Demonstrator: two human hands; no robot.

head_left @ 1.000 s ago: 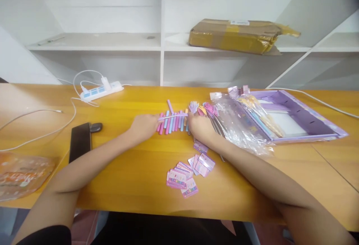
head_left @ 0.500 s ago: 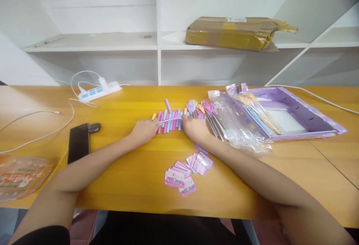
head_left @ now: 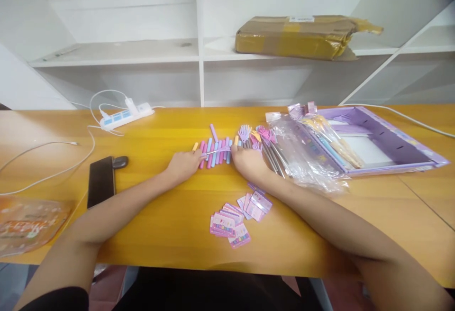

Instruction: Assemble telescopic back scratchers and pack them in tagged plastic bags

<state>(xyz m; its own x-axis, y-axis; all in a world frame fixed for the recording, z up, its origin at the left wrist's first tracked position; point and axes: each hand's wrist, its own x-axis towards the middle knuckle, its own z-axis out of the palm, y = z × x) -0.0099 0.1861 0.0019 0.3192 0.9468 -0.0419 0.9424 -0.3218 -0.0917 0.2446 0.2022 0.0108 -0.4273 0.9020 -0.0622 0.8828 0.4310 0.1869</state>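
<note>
Between my two hands lies a back scratcher [head_left: 214, 151] with a thin metal rod and a purple claw-shaped head, held level over a row of pastel tubes [head_left: 220, 158]. My left hand [head_left: 185, 165] is closed on its left end. At the head end, my right hand [head_left: 249, 161] pinches it; the fingertips are partly hidden. More back scratchers [head_left: 266, 135] with purple, orange and pink claw heads lie just right of my right hand. One pink tube [head_left: 213, 132] rests apart behind the row. Small printed cards [head_left: 223, 224] are spread in front.
Clear plastic bags [head_left: 305, 159] lie beside a purple open box [head_left: 394, 147] at the right. A power strip [head_left: 127, 115], a black phone [head_left: 101, 182] and a dark mouse-like object [head_left: 120, 161] are at the left. A taped carton [head_left: 295, 37] sits on the shelf.
The camera view has shifted slightly. Both hands keep their hold on the back scratcher, with almost no movement.
</note>
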